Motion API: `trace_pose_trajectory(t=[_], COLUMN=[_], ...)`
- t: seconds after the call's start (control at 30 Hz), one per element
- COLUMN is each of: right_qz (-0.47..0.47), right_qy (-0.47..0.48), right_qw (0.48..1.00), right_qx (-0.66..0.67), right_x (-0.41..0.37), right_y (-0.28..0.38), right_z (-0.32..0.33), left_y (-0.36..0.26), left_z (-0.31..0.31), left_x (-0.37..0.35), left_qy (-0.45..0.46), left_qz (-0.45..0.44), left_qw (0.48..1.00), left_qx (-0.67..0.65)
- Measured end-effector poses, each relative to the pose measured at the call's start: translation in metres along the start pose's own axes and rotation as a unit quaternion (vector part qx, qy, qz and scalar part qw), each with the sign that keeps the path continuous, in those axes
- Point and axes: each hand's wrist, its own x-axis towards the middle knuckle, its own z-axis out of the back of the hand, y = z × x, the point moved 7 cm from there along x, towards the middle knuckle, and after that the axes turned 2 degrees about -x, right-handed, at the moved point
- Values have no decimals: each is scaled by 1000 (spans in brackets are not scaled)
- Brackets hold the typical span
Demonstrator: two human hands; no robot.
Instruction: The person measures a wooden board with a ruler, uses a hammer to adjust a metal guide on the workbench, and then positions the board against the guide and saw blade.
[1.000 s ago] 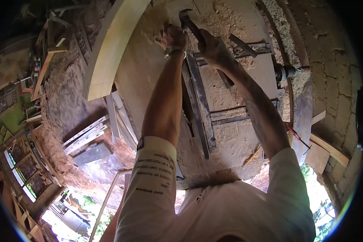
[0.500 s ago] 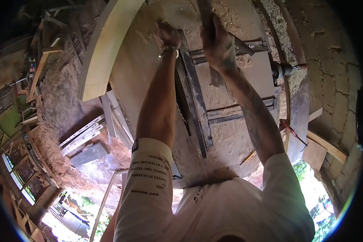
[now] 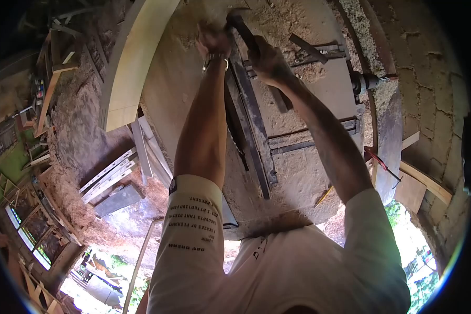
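My right hand [image 3: 267,62] is closed around the handle of a hammer [image 3: 242,32], whose head is at the far end of the machine table [image 3: 186,99]. Close by on the left, my left hand [image 3: 213,43] is closed, with a metal bracelet at the wrist. Its fingers are blurred, and what they hold cannot be made out. Between my forearms runs a long dark metal fence [image 3: 254,125]. Beside the fence, a toothed blade edge [image 3: 240,149] shows in a slot. A short dark bar [image 3: 307,48] lies right of my right hand.
A curved pale wooden board [image 3: 136,63] rests along the table's left side. At the right edge a spindle with a drill bit [image 3: 369,82] sticks out. A pencil [image 3: 323,196] lies near the front. White slatted pieces [image 3: 110,175] lie on the sawdust-covered floor.
My right hand has moved slightly left and nearer, and the hammer has tilted left so its head now shows near my left hand. My left hand has stayed almost in place.
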Motion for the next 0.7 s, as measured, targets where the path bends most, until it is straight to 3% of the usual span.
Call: trace_pose_trajectory(t=[0.03, 0.13, 0.17, 0.27, 0.37, 0.4, 0.47, 0.5, 0.57, 0.63, 0.7], right_qz=[17, 154, 112, 79, 76, 48, 175, 186, 172, 132, 54], right_qy=[5, -139, -125, -221, -12, 20, -105, -144, -211, -259, -96], right_qw=[999, 977, 984, 967, 997, 999, 978, 971, 962, 954, 994], right_qx=[46, 40, 54, 94, -26, -15, -51, -35, 29, 78, 18], right_x=[3, -2, -9, -19, 2, 0, -4, -12, -16, -20, -3], right_y=[4, 42, 47, 49, -12, -1, 27, 33, 49, 67, 19], right_z=[4, 38, 50, 52, -7, 1, 20, 26, 46, 63, 18], left_y=[-7, -1, 12, 9, -18, -23, 4, 54, 1, 60, 73], left_z=[5, -3, -12, -3, 8, 8, -8, -37, -1, -33, -45], left_x=[1, 6, 7, 2, 6, 7, 10, 6, 4, 1, 3], left_qy=[25, 73, 82, 78, 67, 65, 62, 71, 51, 15, -1], left_qz=[32, 98, 100, 113, 102, 93, 92, 109, 79, 67, 85], left_qw=[999, 992, 992, 990, 992, 993, 992, 984, 995, 997, 995], left_qx=[6, 6, -2, 19, 31, 28, -58, -125, -24, -41, -56])
